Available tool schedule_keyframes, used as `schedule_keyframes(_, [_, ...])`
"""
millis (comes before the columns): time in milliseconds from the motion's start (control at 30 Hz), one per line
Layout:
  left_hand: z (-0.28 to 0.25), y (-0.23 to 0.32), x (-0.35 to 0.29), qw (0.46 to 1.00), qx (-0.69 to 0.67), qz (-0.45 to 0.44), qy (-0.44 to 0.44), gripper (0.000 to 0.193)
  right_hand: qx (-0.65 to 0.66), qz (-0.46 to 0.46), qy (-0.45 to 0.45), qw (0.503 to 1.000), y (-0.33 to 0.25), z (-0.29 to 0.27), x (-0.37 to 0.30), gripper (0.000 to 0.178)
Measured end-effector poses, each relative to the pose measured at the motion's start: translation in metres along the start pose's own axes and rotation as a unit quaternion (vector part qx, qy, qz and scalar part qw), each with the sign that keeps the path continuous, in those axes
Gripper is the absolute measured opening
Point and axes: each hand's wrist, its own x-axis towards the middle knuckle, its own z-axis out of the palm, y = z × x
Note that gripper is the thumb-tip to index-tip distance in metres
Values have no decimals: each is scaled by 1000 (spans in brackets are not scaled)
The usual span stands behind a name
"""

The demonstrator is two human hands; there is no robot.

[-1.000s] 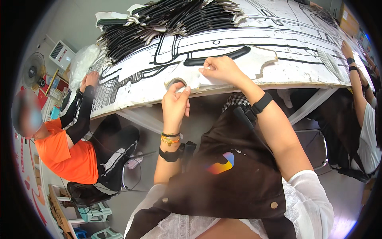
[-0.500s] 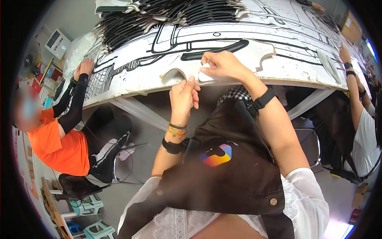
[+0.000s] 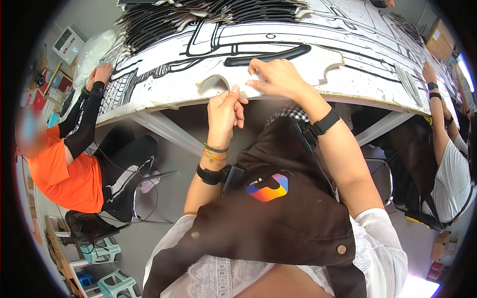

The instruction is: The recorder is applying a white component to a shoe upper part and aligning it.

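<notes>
A black curved trim strip (image 3: pixel 268 55) lies on the table close in front of me. Around its near side spreads a white sheet-like piece (image 3: pixel 310 72), with a cut-out edge at the right and a curled edge at the left. At the table's front edge my left hand (image 3: pixel 224 111) is closed, its thumb pressed to the index finger beside the curl; the white piece's near edge appears to be in this pinch. My right hand (image 3: pixel 279 78) rests over the white piece just below the black strip. Its thumb and index finger are apart, with nothing visible between them.
Black curved strips lie in a large pile (image 3: pixel 198 25) at the far side. Black line drawings cover the white table (image 3: pixel 164 92). A person in orange (image 3: pixel 69 169) sits at the left, another in pale clothing (image 3: pixel 447 184) at the right. Pale green stools (image 3: pixel 119 283) stand lower left.
My right thumb and index finger, close together before over a small white bit, have parted. The left hand keeps its pinch at the table edge. The whole view has shifted slightly.
</notes>
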Motion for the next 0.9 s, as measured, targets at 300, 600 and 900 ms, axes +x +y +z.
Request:
schedule_keyframes(300, [1, 3, -2, 1000, 8, -9, -6, 49, 22, 16, -25, 999, -8, -4, -7, 24])
schedule_keyframes(600, [0, -7, -11, 998, -29, -36, -54, 56, -4, 0, -7, 1000, -11, 0, -19, 15])
schedule_keyframes(900, [26, -15, -8, 993, -117, -21, -19, 34, 378, 66, 160, 909, -21, -29, -63, 25])
